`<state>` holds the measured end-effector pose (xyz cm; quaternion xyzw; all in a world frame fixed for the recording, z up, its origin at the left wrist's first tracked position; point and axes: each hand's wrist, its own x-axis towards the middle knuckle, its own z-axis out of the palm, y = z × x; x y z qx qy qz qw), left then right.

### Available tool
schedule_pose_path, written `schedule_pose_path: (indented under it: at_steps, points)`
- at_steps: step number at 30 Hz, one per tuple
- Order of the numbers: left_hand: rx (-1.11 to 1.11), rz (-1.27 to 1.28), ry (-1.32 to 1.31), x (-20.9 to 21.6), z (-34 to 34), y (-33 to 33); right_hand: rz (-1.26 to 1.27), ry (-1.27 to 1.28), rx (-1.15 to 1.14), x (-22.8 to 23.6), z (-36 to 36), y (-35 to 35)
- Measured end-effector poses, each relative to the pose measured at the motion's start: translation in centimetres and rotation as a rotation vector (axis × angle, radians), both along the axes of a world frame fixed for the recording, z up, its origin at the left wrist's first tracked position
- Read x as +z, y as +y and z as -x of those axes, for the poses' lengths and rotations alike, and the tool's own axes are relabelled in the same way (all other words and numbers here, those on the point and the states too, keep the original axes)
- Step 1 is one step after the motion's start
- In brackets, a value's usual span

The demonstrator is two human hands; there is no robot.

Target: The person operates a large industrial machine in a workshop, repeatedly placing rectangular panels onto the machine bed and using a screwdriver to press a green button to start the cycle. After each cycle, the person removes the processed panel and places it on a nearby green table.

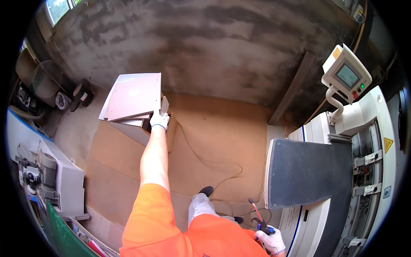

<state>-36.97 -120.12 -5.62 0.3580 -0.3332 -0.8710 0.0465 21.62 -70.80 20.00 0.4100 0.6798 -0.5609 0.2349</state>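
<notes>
My left arm stretches forward, and my white-gloved left hand is closed at the near right corner of a pale pinkish-white board. That board tops a stack of several boards, which lie slightly askew on one another. Part of the grip is hidden behind my glove. Low on the right, my gloved right hand is wrapped around an air blow gun. Dark-bodied, it has a blue fitting and a thin red nozzle pointing up and away from me.
Brown sheeting covers the floor, crossed by a thin hose. At right stands a machine with a dark flat table and a control panel on an arm. Another machine is at left. A plank leans against the wall.
</notes>
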Motion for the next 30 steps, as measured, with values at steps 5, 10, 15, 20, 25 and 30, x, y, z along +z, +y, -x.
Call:
schedule_pose_path:
  at_steps: [5, 10, 15, 20, 25, 30]
  points:
    - [0.100, 0.059, 0.018, -1.2, 1.5, 1.0, 0.020, 0.162, -0.043, -1.4, 0.2, -0.7]
    - [-0.016, 0.093, 0.138, -0.9, -10.1, 5.8, 0.017, 0.166, -0.074, -2.0, 1.5, -2.5]
    - [-0.045, -0.213, 0.042, 1.0, -22.6, 9.7, 0.132, 0.131, -0.179, -3.4, -3.1, 0.0]
    - [-0.395, -0.087, 0.144, 3.2, -30.2, 22.1, 0.107, 0.219, -0.287, -4.4, -12.3, 3.4]
    - [-0.748, -0.354, 0.232, 8.6, -41.4, 39.7, 0.078, 0.303, -0.475, -4.4, -23.2, 7.1]
    - [-0.836, -0.348, 0.068, 6.5, -50.1, 60.0, 0.026, 0.432, -0.839, -3.9, -35.0, 8.1]
